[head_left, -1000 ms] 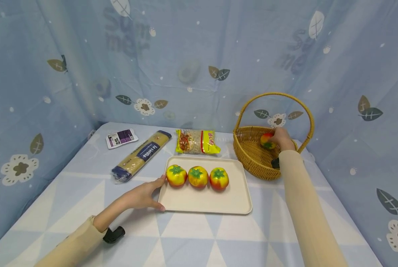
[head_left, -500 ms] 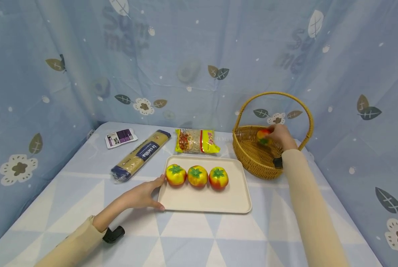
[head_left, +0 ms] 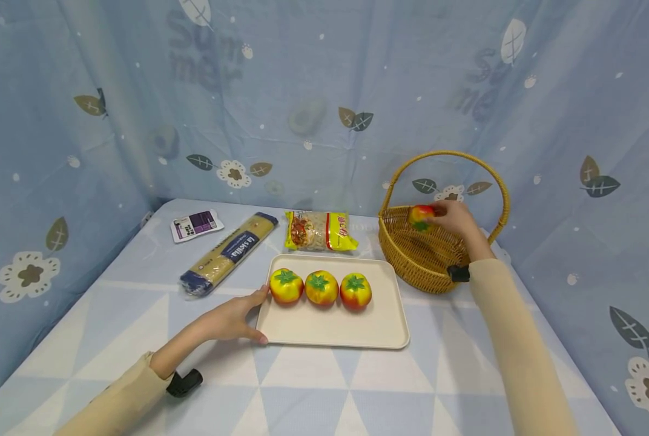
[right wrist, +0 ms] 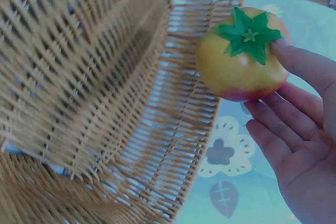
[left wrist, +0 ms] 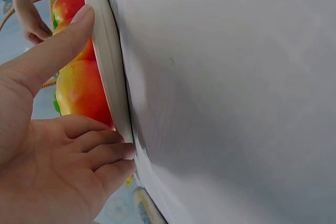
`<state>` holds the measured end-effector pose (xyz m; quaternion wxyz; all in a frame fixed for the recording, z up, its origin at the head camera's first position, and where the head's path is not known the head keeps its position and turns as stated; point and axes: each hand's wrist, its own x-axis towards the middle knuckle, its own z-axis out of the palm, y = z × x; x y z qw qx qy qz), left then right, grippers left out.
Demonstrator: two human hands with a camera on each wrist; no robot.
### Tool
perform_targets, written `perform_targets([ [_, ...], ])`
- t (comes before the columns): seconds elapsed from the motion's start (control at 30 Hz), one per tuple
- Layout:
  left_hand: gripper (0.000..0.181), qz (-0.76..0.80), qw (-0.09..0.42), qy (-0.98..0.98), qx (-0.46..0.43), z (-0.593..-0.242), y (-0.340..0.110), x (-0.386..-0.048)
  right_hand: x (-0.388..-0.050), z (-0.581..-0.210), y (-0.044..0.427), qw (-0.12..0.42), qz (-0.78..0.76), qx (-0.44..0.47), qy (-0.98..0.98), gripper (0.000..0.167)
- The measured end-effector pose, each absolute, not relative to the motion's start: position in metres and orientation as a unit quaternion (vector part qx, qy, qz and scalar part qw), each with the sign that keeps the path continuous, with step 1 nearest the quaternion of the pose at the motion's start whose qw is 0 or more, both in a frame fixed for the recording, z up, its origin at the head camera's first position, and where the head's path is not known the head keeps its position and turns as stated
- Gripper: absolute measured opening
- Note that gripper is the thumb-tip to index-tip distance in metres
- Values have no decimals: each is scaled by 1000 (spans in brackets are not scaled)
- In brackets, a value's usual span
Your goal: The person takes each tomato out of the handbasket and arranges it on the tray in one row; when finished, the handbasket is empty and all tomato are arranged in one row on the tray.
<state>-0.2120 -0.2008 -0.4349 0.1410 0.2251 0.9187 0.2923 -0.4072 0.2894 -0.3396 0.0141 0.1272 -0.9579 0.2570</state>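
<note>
High in the basket, near its back rim, my right hand [head_left: 455,218] holds a yellow-red toy tomato [head_left: 421,218] by the thumb and fingers. The right wrist view shows this tomato [right wrist: 244,56] with its green star-shaped leaf cap turned to the camera. The wicker basket [head_left: 416,264] has a tall arched handle. Left of it lies a cream tray [head_left: 335,330] bearing a row of three similar tomatoes [head_left: 321,289]. My left hand [head_left: 234,318] touches the tray's left edge, thumb and fingers spread; in the left wrist view the fingertips of this hand [left wrist: 63,156] meet the rim.
Behind the tray lies a yellow-ended clear food packet [head_left: 320,231]. A long pasta pack [head_left: 230,254] lies slantwise to its left, with a small white-and-purple pouch [head_left: 196,226] farther left. Patterned curtains [head_left: 324,109] close off the back and sides.
My right hand has lifted the tomato up from the basket's inside and shifted it to the left. The left hand and the tray have stayed in place.
</note>
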Motion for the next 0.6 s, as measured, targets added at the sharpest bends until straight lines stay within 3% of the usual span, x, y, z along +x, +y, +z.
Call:
perform_targets([
  [0.6,111,294,141,918,227,-431,-201,-210,-369,-350,289,83,356,148,-919,57],
])
